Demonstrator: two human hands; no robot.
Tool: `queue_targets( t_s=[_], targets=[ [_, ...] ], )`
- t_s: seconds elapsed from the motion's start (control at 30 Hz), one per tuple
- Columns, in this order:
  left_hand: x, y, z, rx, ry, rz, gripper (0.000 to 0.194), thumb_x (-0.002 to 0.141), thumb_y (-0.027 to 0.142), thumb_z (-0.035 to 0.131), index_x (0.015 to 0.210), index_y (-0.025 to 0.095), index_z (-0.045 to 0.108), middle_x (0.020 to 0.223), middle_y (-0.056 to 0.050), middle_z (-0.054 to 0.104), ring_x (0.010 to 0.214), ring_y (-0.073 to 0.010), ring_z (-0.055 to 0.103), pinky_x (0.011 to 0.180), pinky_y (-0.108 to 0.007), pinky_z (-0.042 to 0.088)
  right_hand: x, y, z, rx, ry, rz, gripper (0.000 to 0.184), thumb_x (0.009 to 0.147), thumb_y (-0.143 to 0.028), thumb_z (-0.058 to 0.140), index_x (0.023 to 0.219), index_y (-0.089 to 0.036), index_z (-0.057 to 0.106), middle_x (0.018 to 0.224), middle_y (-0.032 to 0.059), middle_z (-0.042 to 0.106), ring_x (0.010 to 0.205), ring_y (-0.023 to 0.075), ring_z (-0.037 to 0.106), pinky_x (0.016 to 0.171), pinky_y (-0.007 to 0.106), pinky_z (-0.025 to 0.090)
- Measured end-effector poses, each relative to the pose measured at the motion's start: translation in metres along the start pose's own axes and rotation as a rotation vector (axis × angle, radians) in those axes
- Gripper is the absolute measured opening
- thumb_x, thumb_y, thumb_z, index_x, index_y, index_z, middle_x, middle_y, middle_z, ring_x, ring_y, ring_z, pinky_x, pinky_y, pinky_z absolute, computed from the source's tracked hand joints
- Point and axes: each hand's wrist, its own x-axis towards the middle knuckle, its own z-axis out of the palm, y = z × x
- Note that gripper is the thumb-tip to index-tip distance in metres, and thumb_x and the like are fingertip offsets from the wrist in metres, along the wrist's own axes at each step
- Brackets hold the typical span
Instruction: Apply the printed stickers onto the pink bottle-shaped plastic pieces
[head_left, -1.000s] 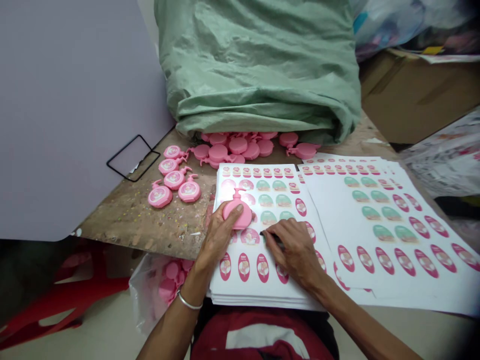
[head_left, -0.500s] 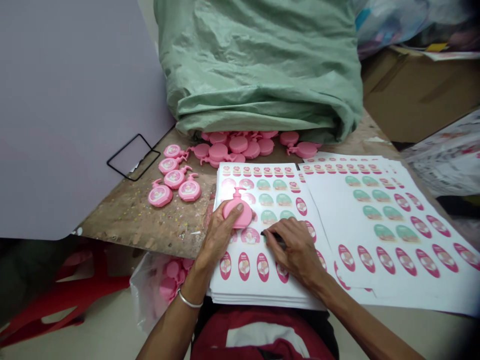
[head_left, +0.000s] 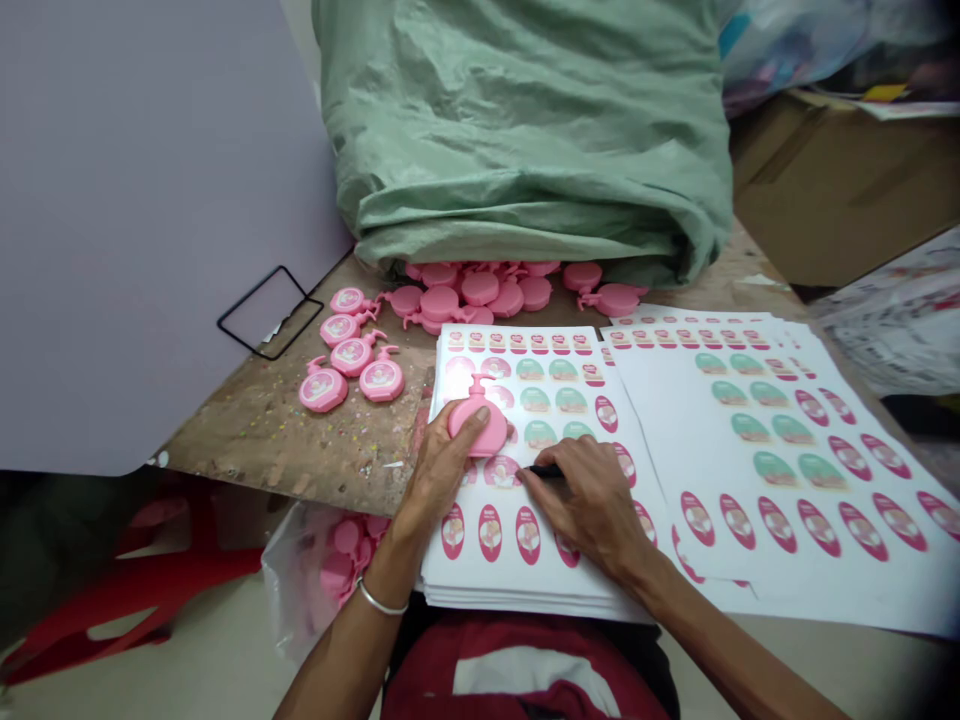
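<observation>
My left hand (head_left: 442, 450) is closed on a pink toy pump bottle (head_left: 480, 418), its nozzle pointing away from me and its plain round face up. The bottle is above a stack of sticker sheets (head_left: 480, 585) printed with pink and green labels. Close to its lower right, my right hand (head_left: 589, 490) grips a short black tool (head_left: 546, 470), whose kind I cannot make out. The thumb and fingertips are at the right edge of a pink domed sticker (head_left: 501, 471); whether they pinch it is unclear.
Several pump bottles with labels (head_left: 381, 378) lie on the worn table at left. Plain pink bottles (head_left: 480, 288) spill from a green sack (head_left: 525, 130). More sticker sheets (head_left: 705, 420) spread at right. A clear bag (head_left: 289, 590) of pink parts hangs below the table edge.
My right fingertips have shifted slightly left to the pink sticker's edge, and more of the black tool shows. The left hand keeps the bottle in place.
</observation>
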Motion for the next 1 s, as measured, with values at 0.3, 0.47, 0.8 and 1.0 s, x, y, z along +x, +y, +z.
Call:
queue_targets(
  t_s=[0.3, 0.47, 0.8, 1.0],
  targets=[
    [0.0, 0.002, 0.0, -0.078, -0.034, -0.018, 0.042, 0.079, 0.042, 0.072, 0.109, 0.014, 0.06, 0.084, -0.008, 0.071, 0.073, -0.0172, 0.07, 0.07, -0.028, 0.057, 0.006, -0.009, -0.027, 0.245, 0.154, -0.003, 0.018, 0.08, -0.02, 0.072, 0.083, -0.021, 0.055, 0.072, 0.0007, 0.06, 0.069, 0.0156, 0.053, 0.066, 0.032, 0.043],
    [-0.009, 0.019, 0.009, -0.195, -0.009, -0.044, 0.043, 0.078, 0.047, 0.071, 0.104, 0.013, 0.064, 0.096, -0.009, 0.069, 0.078, -0.0179, 0.067, 0.068, -0.033, 0.061, 0.033, -0.007, -0.042, 0.349, 0.163, 0.179, 0.012, 0.085, -0.024, 0.067, 0.097, -0.023, 0.067, 0.079, 0.0018, 0.063, 0.073, 0.0162, 0.055, 0.066, 0.032, 0.046],
    [-0.024, 0.029, 0.018, -0.29, -0.016, -0.067, 0.046, 0.093, 0.051, 0.049, 0.113, 0.013, 0.066, 0.111, -0.012, 0.07, 0.103, -0.0252, 0.065, 0.081, -0.038, 0.06, 0.048, -0.023, -0.029, 0.312, 0.14, 0.08, 0.015, 0.086, -0.025, 0.066, 0.097, -0.018, 0.073, 0.068, 0.0019, 0.056, 0.069, 0.017, 0.049, 0.065, 0.034, 0.042],
    [-0.024, 0.028, 0.019, -0.272, -0.043, -0.056, 0.046, 0.093, 0.051, 0.048, 0.114, 0.014, 0.067, 0.109, -0.011, 0.071, 0.105, -0.0249, 0.065, 0.083, -0.037, 0.059, 0.048, -0.019, -0.029, 0.224, 0.165, 0.037, 0.016, 0.085, -0.025, 0.067, 0.097, -0.018, 0.074, 0.067, 0.002, 0.056, 0.067, 0.0165, 0.048, 0.064, 0.033, 0.041]
  ],
)
